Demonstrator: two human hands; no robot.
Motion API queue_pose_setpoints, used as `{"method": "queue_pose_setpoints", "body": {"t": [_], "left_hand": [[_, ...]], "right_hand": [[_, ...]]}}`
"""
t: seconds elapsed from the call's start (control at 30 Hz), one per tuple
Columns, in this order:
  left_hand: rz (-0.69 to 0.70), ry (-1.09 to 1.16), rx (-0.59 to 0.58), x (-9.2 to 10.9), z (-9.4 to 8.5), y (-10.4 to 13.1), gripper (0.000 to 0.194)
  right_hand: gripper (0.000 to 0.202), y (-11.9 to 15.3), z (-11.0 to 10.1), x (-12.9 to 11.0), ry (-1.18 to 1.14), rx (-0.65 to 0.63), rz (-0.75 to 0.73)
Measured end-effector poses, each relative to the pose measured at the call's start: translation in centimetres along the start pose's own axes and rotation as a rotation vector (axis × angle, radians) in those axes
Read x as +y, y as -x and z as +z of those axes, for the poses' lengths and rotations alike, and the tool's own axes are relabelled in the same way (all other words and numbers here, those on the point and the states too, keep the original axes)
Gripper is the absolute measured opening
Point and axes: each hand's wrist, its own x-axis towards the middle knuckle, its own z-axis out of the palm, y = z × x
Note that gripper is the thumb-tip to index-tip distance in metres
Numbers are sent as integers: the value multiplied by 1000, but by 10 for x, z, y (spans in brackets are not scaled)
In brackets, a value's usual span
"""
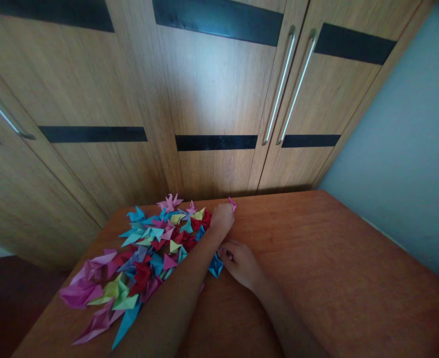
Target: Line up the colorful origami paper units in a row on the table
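Left hand [222, 219] stretched far across the table [316, 258], fingers curled shut on a pink piece [232, 204] poking out just past the knuckles, toward the wardrobe [212, 99]; right hand [241, 263] nearer the body, just behind the left wrist, fingertips pinched on a blue piece [216, 266] lying to its left, point aimed down at the table; both pieces close together, blue nearer; heap [144, 248] of folded paper units, many colours, spread left of the left forearm, touching it along the edge
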Motion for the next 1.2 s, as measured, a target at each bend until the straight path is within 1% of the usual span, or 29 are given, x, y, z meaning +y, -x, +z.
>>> {"method": "queue_pose_setpoints", "body": {"t": [0.17,0.37,0.47,0.57,0.63,0.7,0.8,0.87,0.93,1.03,1.13,1.2], "left_hand": [[-22,-9,23,-4,0,3,31],[8,3,41,-1,-5,10,30],[13,3,67,2,-10,18,31],[27,-4,101,1,-20,30,26],[37,-14,125,-3,-31,44,24],[35,-28,154,-11,-42,62,26],[17,-58,197,-27,-58,98,30],[-1,-79,209,-37,-63,124,29],[-21,-100,185,-44,-61,149,29],[60,-82,130,-50,-46,178,34],[138,-66,155,-54,-29,195,45],[183,-64,201,-57,-23,202,52]], "right_hand": [[17,0,0,0,-2,2,-7],[16,0,1,2,-15,1,-5],[18,-1,1,3,-16,0,-7],[21,-1,0,4,-24,2,-14],[23,0,-1,4,-21,12,-9],[22,1,-5,3,0,12,11],[21,5,-11,-1,23,-51,53],[18,8,-14,-6,7,-114,72],[16,10,-13,-12,-26,-174,78],[19,11,-6,-20,-90,-221,88],[27,10,4,-23,-207,-231,87],[31,9,9,-20,-303,-222,97]]}}
